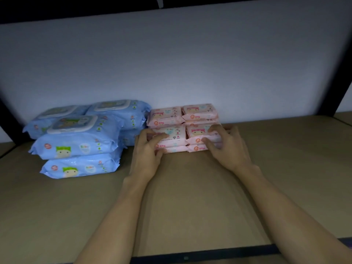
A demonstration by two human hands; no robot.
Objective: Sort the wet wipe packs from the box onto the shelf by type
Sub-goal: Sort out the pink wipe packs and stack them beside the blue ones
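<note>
Reaching forward onto the tan shelf (190, 197), both hands meet the front of the pink wet wipe packs (183, 127), which sit in a tidy block against the pale back wall (171, 60). These pink packs are small, flat and soft-sided, printed with a cartoon baby face under a darker pink band and a round orange-red badge near one corner; they lie label up in two columns, front and back, stacked a few high, though the exact count in each pile is hard to tell. The left hand (147, 149) has its fingers curled over the top of the front left pile and its thumb low against the front edge, so it grips that pile. The right hand (227, 144) does the same on the front right pile, fingers bent over the top pack and thumb across its front face. The two hands are apart, one on each column. Just to the left, almost touching the pink block, lie the blue wet wipe packs (76, 143): far larger, glossy and crinkled, some with white hinged lids on top, others showing a baby face with a green cap and a red badge. They are piled in loose stacks, the front one three high and slightly fanned
</note>
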